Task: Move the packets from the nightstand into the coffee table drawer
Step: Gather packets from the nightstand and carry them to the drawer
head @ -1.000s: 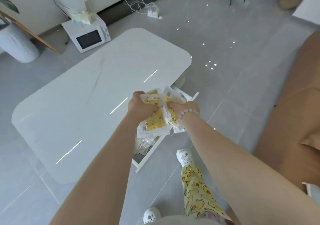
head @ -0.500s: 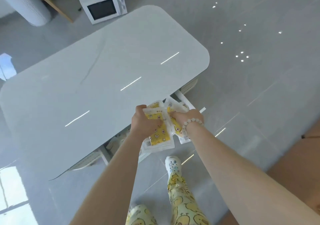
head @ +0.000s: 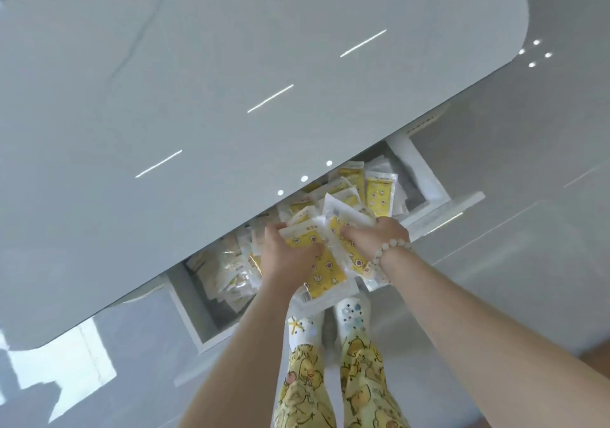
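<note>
The bundle of packets point(head: 325, 264), yellow-printed, hangs over the open drawer point(head: 440, 211), held from both sides. The left hand point(head: 284, 256) has its grip clamped on the bundle's left edge, and the right hand point(head: 374, 234) has its grip clamped on the right edge. A second ago the bundle was higher, level with the worktop point(head: 231, 81) edge. Now it has come down close over the drawer mouth, so letting go looks like the step in hand. The drawer already holds a loose heap point(head: 378, 191), with yellow packets at the far right and paler ones on the left under the worktop's overhang.
</note>
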Demonstrator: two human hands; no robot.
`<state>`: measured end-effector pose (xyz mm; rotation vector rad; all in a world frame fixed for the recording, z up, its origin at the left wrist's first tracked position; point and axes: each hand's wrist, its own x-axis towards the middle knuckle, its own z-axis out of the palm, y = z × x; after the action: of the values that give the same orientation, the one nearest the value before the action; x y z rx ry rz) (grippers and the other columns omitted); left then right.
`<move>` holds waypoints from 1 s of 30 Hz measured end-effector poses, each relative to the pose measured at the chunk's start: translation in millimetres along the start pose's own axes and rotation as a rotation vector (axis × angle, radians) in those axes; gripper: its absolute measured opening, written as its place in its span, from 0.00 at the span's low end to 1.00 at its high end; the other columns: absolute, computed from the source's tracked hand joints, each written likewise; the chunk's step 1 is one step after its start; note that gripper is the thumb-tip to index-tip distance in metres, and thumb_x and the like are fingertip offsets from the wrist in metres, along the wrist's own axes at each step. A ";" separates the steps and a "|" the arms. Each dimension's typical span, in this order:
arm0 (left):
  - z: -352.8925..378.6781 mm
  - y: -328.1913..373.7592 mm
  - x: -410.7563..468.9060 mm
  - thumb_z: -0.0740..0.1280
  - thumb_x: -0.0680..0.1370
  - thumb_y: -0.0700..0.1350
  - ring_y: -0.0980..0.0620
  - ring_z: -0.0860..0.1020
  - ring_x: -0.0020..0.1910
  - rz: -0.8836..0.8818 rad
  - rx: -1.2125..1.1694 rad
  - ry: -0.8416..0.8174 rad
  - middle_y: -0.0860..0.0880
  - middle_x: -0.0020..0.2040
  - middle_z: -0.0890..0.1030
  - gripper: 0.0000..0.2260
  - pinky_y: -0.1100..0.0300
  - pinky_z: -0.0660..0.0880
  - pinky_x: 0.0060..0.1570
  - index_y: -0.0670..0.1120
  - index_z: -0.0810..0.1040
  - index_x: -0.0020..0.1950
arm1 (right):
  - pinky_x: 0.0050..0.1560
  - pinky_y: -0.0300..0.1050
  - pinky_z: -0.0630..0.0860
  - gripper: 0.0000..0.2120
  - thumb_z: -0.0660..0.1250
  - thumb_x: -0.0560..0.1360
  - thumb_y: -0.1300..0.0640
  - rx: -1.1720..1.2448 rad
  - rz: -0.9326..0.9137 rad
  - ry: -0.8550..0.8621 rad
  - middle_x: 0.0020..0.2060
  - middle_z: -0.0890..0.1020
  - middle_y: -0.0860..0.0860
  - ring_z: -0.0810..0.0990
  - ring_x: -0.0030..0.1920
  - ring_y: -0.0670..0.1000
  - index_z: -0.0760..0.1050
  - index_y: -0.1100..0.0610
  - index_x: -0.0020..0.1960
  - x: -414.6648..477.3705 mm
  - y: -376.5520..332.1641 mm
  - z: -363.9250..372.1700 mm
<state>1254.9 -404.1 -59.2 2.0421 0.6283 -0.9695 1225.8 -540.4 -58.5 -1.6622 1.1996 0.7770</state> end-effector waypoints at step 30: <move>42.9 -36.8 129.0 0.65 0.73 0.65 0.44 0.69 0.68 0.079 0.640 0.151 0.42 0.70 0.67 0.42 0.53 0.72 0.58 0.43 0.51 0.76 | 0.60 0.50 0.71 0.33 0.65 0.76 0.49 -0.563 -0.305 0.267 0.69 0.64 0.56 0.63 0.68 0.56 0.55 0.57 0.74 142.0 2.3 64.9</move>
<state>1287.3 -404.5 -196.3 2.6979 0.3270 -1.0677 1271.5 -533.0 -207.7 -2.4083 0.9088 0.7556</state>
